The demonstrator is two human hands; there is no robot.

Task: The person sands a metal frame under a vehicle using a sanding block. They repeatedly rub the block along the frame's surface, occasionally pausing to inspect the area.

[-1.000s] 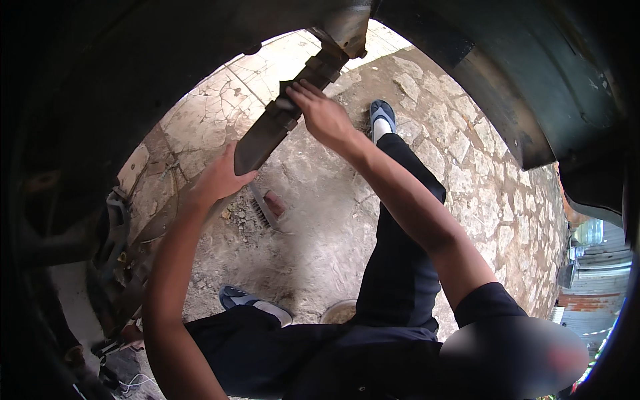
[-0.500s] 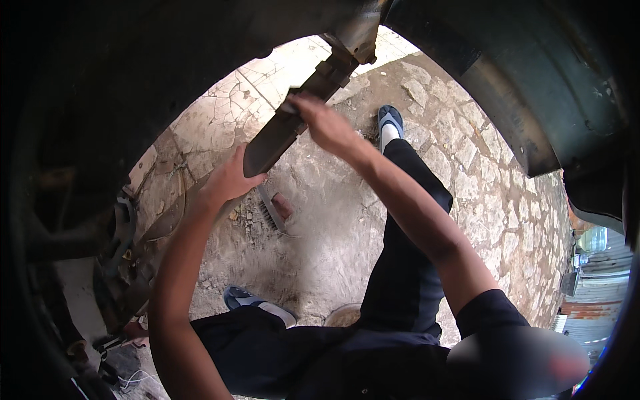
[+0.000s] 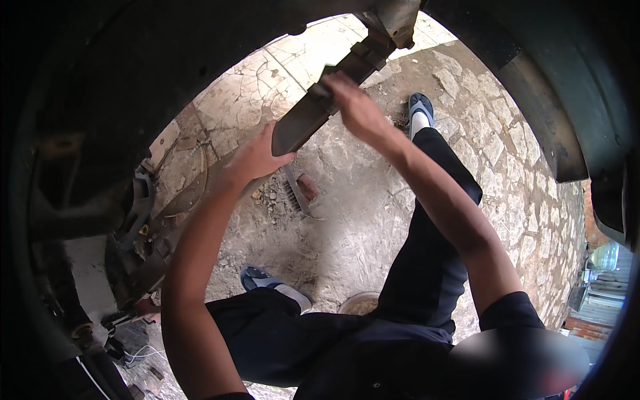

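A long dark metal beam (image 3: 300,129) slants down toward me from the large dark metal body overhead. My left hand (image 3: 257,153) holds its near lower end, with the thumb on one side and the fingers on the other. Partway up the beam, my right hand (image 3: 353,103) is closed and pressed against the upper face, slightly blurred. A small dark piece with a pale edge shows at its fingertips, too unclear to name. On the ground below lies a wire brush (image 3: 297,190) with a dark handle, beside a reddish-brown block (image 3: 308,187).
Dark metal panels (image 3: 553,120) arch over the left, top and right. Cables and dark parts (image 3: 127,333) lie at lower left. A round container (image 3: 359,303) stands between my legs. Cracked tiles (image 3: 247,87) and stone paving (image 3: 493,160) cover the ground.
The whole view has shifted, so the beam and both hands appear farther right. Both hands keep nearly the same places on the beam; the right one is still blurred.
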